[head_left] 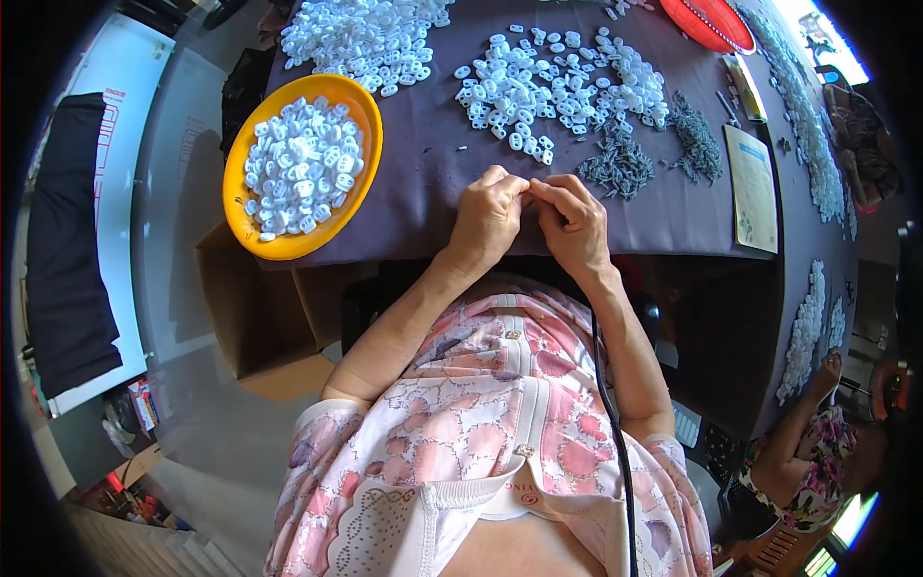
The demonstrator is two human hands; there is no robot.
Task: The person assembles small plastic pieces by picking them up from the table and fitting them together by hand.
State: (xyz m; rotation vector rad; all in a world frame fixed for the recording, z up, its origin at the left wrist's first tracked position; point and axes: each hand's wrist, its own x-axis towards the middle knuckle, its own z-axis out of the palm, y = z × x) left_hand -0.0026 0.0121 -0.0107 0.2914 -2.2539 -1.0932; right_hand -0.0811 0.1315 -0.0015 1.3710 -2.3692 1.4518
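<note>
My left hand point(487, 219) and my right hand point(576, 223) meet over the front edge of the dark-covered table, fingertips pinched together. Whatever sits between the fingers is too small and too covered to make out. Just beyond them spreads a loose heap of small white plastic pieces with two holes each point(519, 96). Closest to my right hand is a pile of tiny grey-green slender parts point(616, 163), with a second such pile point(696, 142) to its right. To the left, an orange oval tray point(371, 144) holds many of the white pieces.
A bigger white heap point(361, 38) lies at the back left. A red basket point(707, 24) stands at the back right, near a beige booklet point(750, 188). Under the left table edge is an open cardboard box point(245, 308). Another person's arm point(803, 423) reaches to white pieces at the far right.
</note>
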